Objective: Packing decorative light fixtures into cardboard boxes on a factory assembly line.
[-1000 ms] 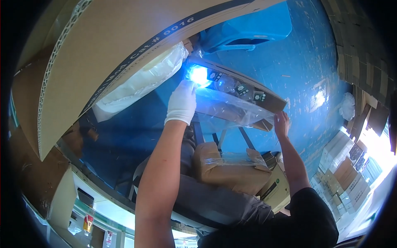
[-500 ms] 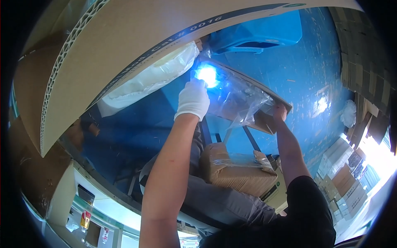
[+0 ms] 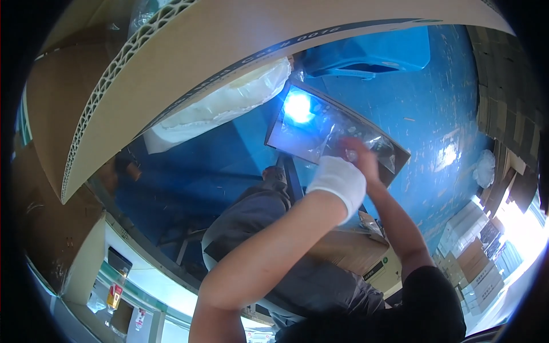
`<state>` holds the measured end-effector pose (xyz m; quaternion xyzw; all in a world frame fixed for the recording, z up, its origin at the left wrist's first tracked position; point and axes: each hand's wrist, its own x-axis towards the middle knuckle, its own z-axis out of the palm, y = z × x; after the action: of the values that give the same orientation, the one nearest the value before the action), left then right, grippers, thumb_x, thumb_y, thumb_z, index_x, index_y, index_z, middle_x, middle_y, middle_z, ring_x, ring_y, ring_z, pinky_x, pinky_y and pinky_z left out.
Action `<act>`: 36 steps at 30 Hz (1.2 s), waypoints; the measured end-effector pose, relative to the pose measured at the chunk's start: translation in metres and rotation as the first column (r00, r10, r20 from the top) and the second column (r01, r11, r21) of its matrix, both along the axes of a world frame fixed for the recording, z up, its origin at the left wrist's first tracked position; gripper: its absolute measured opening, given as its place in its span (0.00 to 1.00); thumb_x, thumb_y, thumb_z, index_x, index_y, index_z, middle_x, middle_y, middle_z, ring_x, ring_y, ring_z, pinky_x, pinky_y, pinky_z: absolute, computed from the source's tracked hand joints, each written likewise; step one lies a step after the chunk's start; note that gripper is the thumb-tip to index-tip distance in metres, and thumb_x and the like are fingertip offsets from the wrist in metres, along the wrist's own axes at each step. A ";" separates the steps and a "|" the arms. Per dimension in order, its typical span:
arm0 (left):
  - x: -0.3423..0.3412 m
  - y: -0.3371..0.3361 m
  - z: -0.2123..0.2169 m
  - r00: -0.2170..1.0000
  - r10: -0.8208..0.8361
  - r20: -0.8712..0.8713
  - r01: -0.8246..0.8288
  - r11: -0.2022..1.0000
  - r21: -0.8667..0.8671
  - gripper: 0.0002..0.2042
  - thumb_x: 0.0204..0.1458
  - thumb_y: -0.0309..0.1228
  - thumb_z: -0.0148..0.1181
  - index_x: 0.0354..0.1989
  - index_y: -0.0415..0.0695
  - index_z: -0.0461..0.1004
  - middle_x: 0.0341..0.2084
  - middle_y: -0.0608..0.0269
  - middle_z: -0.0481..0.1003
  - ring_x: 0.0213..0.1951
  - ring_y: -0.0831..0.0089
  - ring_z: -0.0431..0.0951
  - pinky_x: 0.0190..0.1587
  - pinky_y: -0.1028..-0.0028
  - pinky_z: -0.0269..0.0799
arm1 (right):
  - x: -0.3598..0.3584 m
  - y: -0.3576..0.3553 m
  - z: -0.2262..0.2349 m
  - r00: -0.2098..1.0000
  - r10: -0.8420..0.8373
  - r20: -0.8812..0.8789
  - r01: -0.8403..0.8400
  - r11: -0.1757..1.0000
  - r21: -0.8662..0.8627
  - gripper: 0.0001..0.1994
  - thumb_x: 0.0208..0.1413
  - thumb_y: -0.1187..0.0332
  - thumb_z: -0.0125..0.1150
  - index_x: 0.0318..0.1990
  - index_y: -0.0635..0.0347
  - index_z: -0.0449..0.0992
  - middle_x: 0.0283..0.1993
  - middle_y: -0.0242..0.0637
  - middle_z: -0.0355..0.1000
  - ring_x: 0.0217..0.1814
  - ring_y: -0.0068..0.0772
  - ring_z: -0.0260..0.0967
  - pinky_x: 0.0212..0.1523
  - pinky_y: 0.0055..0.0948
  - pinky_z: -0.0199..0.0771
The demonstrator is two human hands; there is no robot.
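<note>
An open cardboard box (image 3: 271, 127) lies at an angle in front of me, lined with clear plastic film (image 3: 338, 132) that wrinkles toward its right end. A strong bluish-white glare covers its upper left part. My left hand (image 3: 338, 180), in a white glove, is at the box's near side; its fingers are turned away and hidden. Just beyond it, my bare right hand (image 3: 362, 159) reaches over the box's right part, against the plastic film. Motion blurs its fingers, so their grip is unclear.
A large cardboard flap (image 3: 189, 74) hangs across the upper left, above a white padded plastic package (image 3: 223, 103). A blue plastic bin (image 3: 372, 51) stands on the worn blue floor (image 3: 429, 103). Near my legs sits a brown carton (image 3: 349, 248). Stacked cartons (image 3: 477, 268) are at right.
My left hand has moved right and nearer, from the box's upper left to beside my right hand. My right hand has left the box's right corner and moved left over the plastic film.
</note>
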<state>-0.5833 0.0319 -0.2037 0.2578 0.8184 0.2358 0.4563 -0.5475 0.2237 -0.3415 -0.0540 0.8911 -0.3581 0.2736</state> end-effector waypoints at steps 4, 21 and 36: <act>0.011 -0.011 0.025 0.999 -0.048 0.003 0.048 0.999 0.007 0.11 0.53 0.30 0.54 0.37 0.42 0.83 0.38 0.50 0.82 0.42 0.58 0.84 0.43 0.62 0.78 | 0.003 -0.111 -0.092 0.863 0.478 -0.161 -0.450 0.874 0.183 0.25 0.59 0.59 0.62 0.63 0.50 0.68 0.71 0.47 0.59 0.73 0.53 0.57 0.64 0.55 0.67; 0.009 -0.017 -0.002 0.988 0.095 0.118 -0.098 0.995 0.016 0.11 0.52 0.30 0.56 0.34 0.41 0.84 0.36 0.47 0.82 0.39 0.54 0.85 0.42 0.58 0.79 | -0.011 -0.110 -0.187 0.759 0.608 0.233 -0.640 0.631 0.438 0.25 0.60 0.51 0.61 0.59 0.56 0.71 0.68 0.48 0.61 0.73 0.51 0.55 0.65 0.61 0.61; 0.005 -0.012 -0.001 0.998 0.038 0.041 -0.042 0.995 0.087 0.11 0.56 0.35 0.56 0.36 0.42 0.82 0.39 0.50 0.81 0.44 0.58 0.83 0.44 0.58 0.77 | 0.003 -0.095 -0.233 0.899 0.421 0.125 -0.422 0.751 0.508 0.30 0.58 0.63 0.56 0.68 0.56 0.61 0.72 0.47 0.58 0.76 0.49 0.52 0.70 0.61 0.53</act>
<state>-0.5781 0.0199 -0.2050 0.2565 0.8030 0.2859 0.4556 -0.5441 0.1289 -0.5744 -0.1764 0.9186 -0.0310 0.3524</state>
